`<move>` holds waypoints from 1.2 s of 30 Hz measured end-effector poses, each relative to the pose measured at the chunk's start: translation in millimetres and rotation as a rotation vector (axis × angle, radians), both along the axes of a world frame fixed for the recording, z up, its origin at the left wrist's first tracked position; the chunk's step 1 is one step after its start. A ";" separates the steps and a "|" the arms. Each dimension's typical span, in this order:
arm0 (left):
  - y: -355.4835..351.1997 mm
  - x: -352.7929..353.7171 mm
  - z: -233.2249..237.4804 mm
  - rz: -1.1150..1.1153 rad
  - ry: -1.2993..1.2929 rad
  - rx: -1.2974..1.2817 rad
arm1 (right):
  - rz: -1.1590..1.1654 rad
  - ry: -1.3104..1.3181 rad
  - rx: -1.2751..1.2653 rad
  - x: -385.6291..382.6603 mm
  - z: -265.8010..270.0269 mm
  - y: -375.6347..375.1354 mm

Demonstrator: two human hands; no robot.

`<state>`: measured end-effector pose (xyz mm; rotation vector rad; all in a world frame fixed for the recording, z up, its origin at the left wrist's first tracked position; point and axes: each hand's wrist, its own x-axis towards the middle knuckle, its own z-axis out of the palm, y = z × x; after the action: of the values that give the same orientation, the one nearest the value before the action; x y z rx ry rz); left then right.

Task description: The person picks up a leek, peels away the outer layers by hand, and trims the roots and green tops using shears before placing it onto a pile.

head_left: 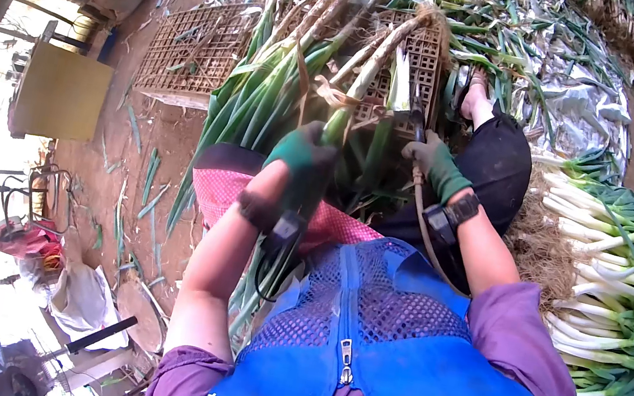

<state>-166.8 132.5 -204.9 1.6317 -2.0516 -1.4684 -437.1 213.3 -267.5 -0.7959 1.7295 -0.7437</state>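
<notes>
My left hand (304,152), in a green and grey glove, is closed round the leafy part of a long green onion (367,76). Its rooty end points away from me over a brown plastic crate (420,56). My right hand (433,163), gloved alike, grips a black air nozzle (417,116) with a hose (420,203) running back towards my body. The nozzle tip is close beside the onion's stalk. Several unpeeled green onions (254,99) lie to the left of my left hand, with soil on their roots.
Peeled white-stemmed green onions (593,253) are stacked at my right. Another brown crate (192,43) stands at the left on the dirt floor (92,160). Leaf scraps (520,39) cover the ground ahead. My bare foot (478,99) is beside the crate.
</notes>
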 end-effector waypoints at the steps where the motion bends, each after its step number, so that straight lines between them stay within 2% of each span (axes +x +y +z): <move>1: -9.4 -9.2 -8.4 -0.029 -0.099 -0.022 | -0.022 -0.117 -0.065 -1.0 1.4 7.3; 3: -21.8 -22.3 -27.8 -0.084 -0.302 -0.060 | 0.021 -0.108 -0.127 1.5 5.7 25.7; 6: -23.3 -22.7 -59.4 -0.046 -0.109 0.082 | 0.107 -0.114 -0.329 22.9 47.1 74.4; 8: -15.8 -22.1 -57.7 -0.012 -0.007 0.095 | 0.327 -0.070 -0.231 35.2 102.2 102.6; 9: -11.2 -22.0 -45.9 0.015 0.077 0.120 | 0.445 -0.027 -0.186 36.7 107.9 112.2; 10: -10.1 -22.9 -36.6 0.042 0.165 0.141 | 0.458 -0.022 -0.227 39.0 106.3 119.1; 12: -15.8 -22.9 -38.5 0.032 0.063 0.115 | 0.482 -0.014 -0.308 44.0 101.4 130.0; 14: -20.4 -19.2 -48.9 0.002 0.052 0.135 | 0.465 0.022 -0.371 44.6 101.3 131.0; 17: 6.3 -36.1 2.1 -0.056 0.001 0.126 | 0.390 0.127 -0.385 44.0 86.5 123.1; 20: 5.8 -33.0 -10.6 -0.048 -0.039 0.104 | 0.282 0.159 -0.256 36.8 69.4 93.5; 21: 8.9 -28.8 -11.0 -0.045 0.079 0.149 | 0.270 0.164 -0.214 35.3 66.8 82.1; 22: 10.5 -27.4 -11.9 -0.056 0.064 0.108 | 0.259 0.167 -0.173 36.2 65.1 75.3; 24: 12.8 -24.1 -12.3 -0.074 0.032 0.028 | 0.254 0.212 -0.241 42.9 63.7 73.4; 28: 11.5 -17.8 -22.9 -0.081 0.037 0.029 | 0.300 0.225 -0.283 48.9 61.5 71.7; 31: 14.9 -15.6 -36.2 -0.129 -0.145 -0.108 | 0.250 0.223 -0.270 33.8 48.8 40.1; 33: 17.7 -13.7 -30.6 -0.127 -0.106 -0.067 | 0.203 0.230 -0.279 22.5 30.2 14.1; 35: 19.2 -12.8 -30.5 -0.074 -0.048 0.072 | 0.165 0.240 -0.246 13.3 28.8 -6.1; 36: 19.8 -12.7 -27.2 -0.076 -0.076 0.055 | 0.152 0.246 -0.210 9.3 31.5 -15.6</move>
<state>-179.5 152.2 -232.0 1.6719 -2.1545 -1.5227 -427.9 197.7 -236.0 -1.1915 1.8017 -0.7556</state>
